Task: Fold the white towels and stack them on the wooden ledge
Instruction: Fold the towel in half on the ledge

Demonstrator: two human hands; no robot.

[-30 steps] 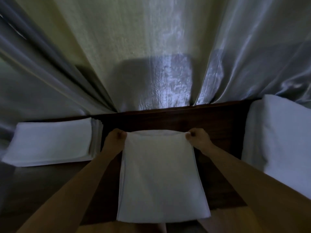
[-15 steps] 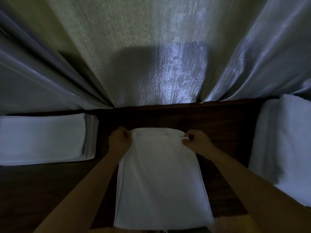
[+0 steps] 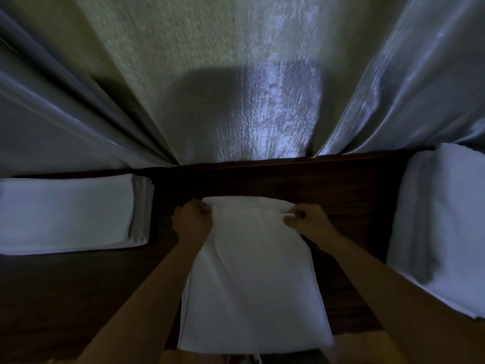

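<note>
A white towel point(image 3: 252, 279) lies lengthwise on the dark wooden ledge point(image 3: 341, 185), its near end hanging over the front edge. My left hand point(image 3: 193, 219) pinches its far left corner and my right hand point(image 3: 305, 219) pinches its far right corner. The far edge is slightly lifted and wrinkled between them. A stack of several folded white towels point(image 3: 68, 214) rests on the ledge to the left.
A bulkier pile of white cloth point(image 3: 441, 227) covers the ledge's right end. Pale curtains point(image 3: 249, 88) hang down right behind the ledge's back edge. Bare dark wood shows between the stack and the towel.
Both hands have drawn the towel's far corners slightly toward me and closer together, wrinkling the far edge. The view has shifted a little, so the left stack sits further left.
</note>
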